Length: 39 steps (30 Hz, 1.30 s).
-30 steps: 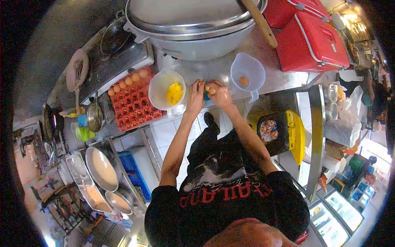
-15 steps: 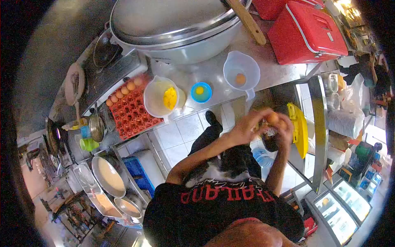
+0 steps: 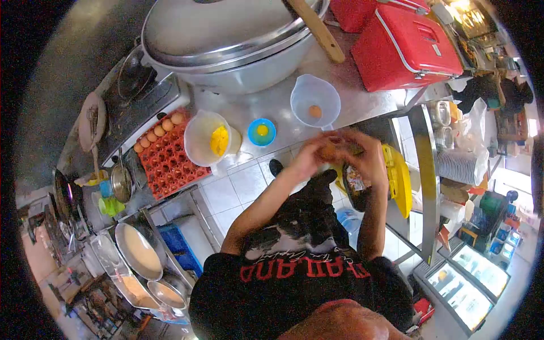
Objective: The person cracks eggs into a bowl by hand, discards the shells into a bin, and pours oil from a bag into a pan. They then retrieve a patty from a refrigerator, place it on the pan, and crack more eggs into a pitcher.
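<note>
Both hands meet in front of the counter, just below the right-hand translucent pitcher [image 3: 315,93]. A brown egg [image 3: 328,152] is between their fingertips; whether whole or cracked I cannot tell. My left hand [image 3: 306,161] is closed on it from the left. My right hand [image 3: 368,156], partly blurred, curls over it from the right. One brown egg lies inside that pitcher. Beside it, a small blue bowl [image 3: 263,123] holds a yolk. Several yolks [image 3: 219,140] sit in the left translucent pitcher [image 3: 198,122]. A red egg tray [image 3: 170,164] has several eggs along its back edge.
A dark bin [image 3: 358,198] with crumpled waste stands under my right forearm, near a yellow plastic item [image 3: 399,181]. A large lidded pot [image 3: 226,68], a wooden handle [image 3: 323,37] and a red cooler [image 3: 405,48] line the counter's back. Pans of batter [image 3: 139,252] stand at lower left.
My hands have moved left and up, from over the dark bin toward the counter edge, with the egg still between them. The whole view has shifted slightly.
</note>
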Motion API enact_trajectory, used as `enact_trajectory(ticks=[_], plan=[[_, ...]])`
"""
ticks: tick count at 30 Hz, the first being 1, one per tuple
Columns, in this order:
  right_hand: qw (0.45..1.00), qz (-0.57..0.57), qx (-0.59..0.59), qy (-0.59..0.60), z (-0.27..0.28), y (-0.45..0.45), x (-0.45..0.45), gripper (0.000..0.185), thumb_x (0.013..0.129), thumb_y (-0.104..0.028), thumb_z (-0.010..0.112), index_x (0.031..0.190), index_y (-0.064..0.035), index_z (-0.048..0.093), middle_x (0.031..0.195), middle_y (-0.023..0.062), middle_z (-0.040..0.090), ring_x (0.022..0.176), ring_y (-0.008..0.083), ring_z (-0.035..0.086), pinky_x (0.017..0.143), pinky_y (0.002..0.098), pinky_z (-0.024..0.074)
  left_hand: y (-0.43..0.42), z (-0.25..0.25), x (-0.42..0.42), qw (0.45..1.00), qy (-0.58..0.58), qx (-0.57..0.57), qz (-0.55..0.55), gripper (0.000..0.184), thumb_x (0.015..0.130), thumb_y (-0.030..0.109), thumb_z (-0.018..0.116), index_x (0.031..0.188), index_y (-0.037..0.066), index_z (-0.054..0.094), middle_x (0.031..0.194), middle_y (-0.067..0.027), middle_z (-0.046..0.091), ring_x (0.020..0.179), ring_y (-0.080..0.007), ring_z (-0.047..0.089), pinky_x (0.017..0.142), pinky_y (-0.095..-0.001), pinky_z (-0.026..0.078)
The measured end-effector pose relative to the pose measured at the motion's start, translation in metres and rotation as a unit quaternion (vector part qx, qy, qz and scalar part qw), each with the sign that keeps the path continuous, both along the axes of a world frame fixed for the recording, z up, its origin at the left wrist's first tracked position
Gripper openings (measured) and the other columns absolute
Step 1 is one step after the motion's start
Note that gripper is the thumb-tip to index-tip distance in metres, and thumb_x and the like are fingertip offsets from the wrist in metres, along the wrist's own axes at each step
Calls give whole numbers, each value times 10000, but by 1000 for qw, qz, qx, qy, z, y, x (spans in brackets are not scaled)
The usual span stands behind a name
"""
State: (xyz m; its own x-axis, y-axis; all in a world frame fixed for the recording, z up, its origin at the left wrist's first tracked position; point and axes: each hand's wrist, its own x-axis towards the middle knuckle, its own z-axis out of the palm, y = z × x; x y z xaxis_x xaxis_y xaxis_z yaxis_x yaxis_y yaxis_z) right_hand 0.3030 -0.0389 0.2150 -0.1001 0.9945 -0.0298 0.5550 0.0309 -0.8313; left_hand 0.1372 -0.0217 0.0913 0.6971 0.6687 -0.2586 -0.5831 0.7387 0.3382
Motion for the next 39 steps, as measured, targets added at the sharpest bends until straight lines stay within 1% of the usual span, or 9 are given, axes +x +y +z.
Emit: enact_trajectory(ticks=[5,9,13,21,23,26,29,35,39], plan=[[979,126,-2,-162,-82,118,-26,347,736,-203,755,1023,-18,694,979,174,700,884,302,687,810,393,536,3,-4,-86,979,25,4,204,363,962,194,520,1280,23,493,1165,-163,587,1085,-295,597,929,-427,516],[819,367,90,-432,-220,181,-20,368,679,-240,724,957,-4,677,888,193,695,852,358,681,796,463,538,-26,-15,-140,952,32,-31,304,400,931,185,559,1276,-4,483,1203,-221,555,1135,-363,564,1007,-471,463],[750,404,-7,-524,-258,194,-26,268,640,-213,716,821,-20,674,828,188,689,807,344,681,757,459,539,-64,-31,-173,933,37,-3,357,428,919,171,569,1283,-24,457,1219,-240,546,1178,-394,542,1051,-461,439],[661,502,94,-550,-269,203,-16,239,624,-249,694,714,-29,667,782,183,680,725,347,666,706,447,537,-88,-34,-172,922,132,-44,361,418,1006,259,489,1339,12,432,1226,-176,570,1102,-278,601,946,-380,513],[664,513,104,-533,-259,204,-16,238,620,-258,688,687,-31,665,771,181,678,704,348,662,694,444,536,-83,-58,-166,926,132,-24,353,433,987,213,534,1357,14,427,1230,-148,568,1099,-236,595,950,-348,507],[795,432,-96,-415,-220,207,-17,260,637,-279,679,687,-25,651,765,178,675,674,346,657,674,447,528,-71,-38,-158,931,140,-7,336,438,973,160,553,1365,12,424,1248,-146,557,1132,-234,577,966,-340,501],[746,504,81,-427,-198,210,-4,261,713,-265,678,765,-12,648,799,194,685,715,332,678,676,440,527,-56,-39,-149,939,144,11,311,472,968,141,552,1382,-17,390,1282,-161,543,1179,-266,555,1022,-367,471],[969,186,-21,-163,-87,147,-31,312,791,-250,739,975,-21,636,854,177,698,795,312,695,698,398,532,-29,-37,-138,948,133,14,290,419,958,73,547,1352,-4,429,1279,-158,540,1164,-282,570,1016,-386,486],[984,54,73,-156,-75,116,-37,332,794,-215,736,1058,-51,619,889,139,685,822,297,669,736,386,524,-12,-51,-130,946,154,-1,286,391,946,21,546,1325,-7,454,1266,-148,540,1155,-286,574,1012,-399,494]])
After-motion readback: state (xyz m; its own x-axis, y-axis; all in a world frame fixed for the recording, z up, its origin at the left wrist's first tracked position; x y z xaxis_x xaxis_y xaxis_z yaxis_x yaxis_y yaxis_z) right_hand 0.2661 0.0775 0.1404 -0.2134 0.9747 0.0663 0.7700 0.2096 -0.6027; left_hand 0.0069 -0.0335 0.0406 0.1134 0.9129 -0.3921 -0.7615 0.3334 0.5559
